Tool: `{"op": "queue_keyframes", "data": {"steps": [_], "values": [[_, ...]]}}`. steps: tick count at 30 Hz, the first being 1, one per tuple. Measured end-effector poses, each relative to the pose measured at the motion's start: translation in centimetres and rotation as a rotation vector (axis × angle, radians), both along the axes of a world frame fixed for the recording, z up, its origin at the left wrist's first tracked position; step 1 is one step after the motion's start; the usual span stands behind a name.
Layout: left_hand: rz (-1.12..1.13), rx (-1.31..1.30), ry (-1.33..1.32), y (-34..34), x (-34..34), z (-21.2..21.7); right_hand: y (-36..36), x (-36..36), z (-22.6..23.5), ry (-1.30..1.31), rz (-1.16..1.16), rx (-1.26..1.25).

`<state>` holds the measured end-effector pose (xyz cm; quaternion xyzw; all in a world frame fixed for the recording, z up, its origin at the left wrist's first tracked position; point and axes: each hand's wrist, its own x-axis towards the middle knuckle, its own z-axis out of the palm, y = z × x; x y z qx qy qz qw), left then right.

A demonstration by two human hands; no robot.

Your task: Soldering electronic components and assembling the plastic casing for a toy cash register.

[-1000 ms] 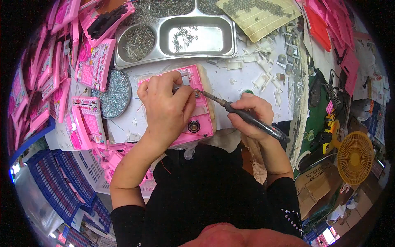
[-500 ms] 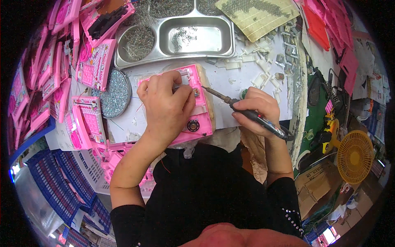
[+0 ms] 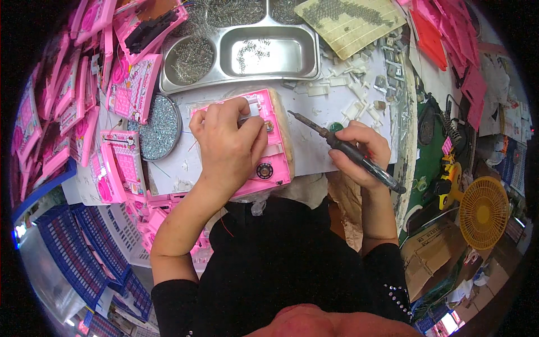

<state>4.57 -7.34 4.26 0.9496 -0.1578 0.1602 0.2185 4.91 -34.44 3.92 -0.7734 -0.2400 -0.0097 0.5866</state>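
My right hand (image 3: 362, 154) grips the black handle of a soldering iron (image 3: 359, 160). Its thin tip points up and left, a short way right of a pink plastic case part (image 3: 275, 151). This part lies on a pale pad (image 3: 283, 121), with a small round black speaker (image 3: 264, 171) set in it. Over the case's left half rests my left hand (image 3: 227, 140), thumb and fingers pinched near the upper middle. What they hold is hidden. Beside the right hand's fingertips is a small green round thing (image 3: 335, 127).
A steel tray (image 3: 269, 73) of small metal parts stands behind the case. A round dish of screws (image 3: 156, 132) is at left, beside stacked pink case parts (image 3: 132, 90). White plastic pieces (image 3: 353, 84) lie at back right, near a yellowish board (image 3: 351, 22). A yellow fan (image 3: 484, 213) is far right.
The soldering iron's tip has drawn back to the right, away from the pink case part, and my right hand has moved slightly right. My left hand has stayed almost in place.
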Motion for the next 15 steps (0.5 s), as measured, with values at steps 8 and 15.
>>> {"op": "queue_keyframes", "data": {"steps": [8, 15], "values": [[-0.008, -0.008, -0.003, 0.08, -0.06, -0.19, 0.10, -0.05, 0.18, 0.000, -0.007, -0.002], [-0.033, -0.050, -0.024, 0.93, -0.29, -0.03, 0.20, 0.23, -0.02, -0.049, -0.026, 0.005]]}}
